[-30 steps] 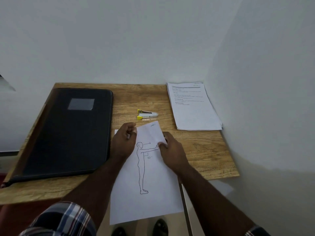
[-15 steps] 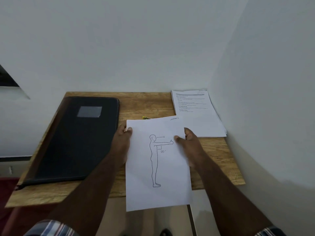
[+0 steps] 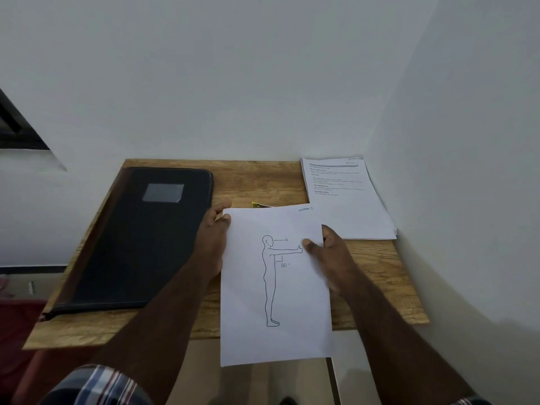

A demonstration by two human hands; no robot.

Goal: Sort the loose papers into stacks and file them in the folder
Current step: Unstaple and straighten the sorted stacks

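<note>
I hold a white sheet [image 3: 292, 302] with a line drawing of a standing figure and "90°" upright over the front of the wooden table [image 3: 257, 179]. My left hand [image 3: 211, 244] grips its left edge near the top. My right hand [image 3: 327, 252] grips the right edge, thumb on the front of the page. A closed black folder [image 3: 140, 238] lies flat on the left half of the table. A stack of printed papers [image 3: 347, 200] rests at the back right corner, against the wall.
A small yellow stapler [image 3: 258, 204] peeks out behind the held sheet's top edge. White walls close in the table at the back and right. The sheet's lower part hangs past the table's front edge, over the floor.
The sheet went from lying tilted with both hands on it to being held square by its side edges. It now hides most of the stapler.
</note>
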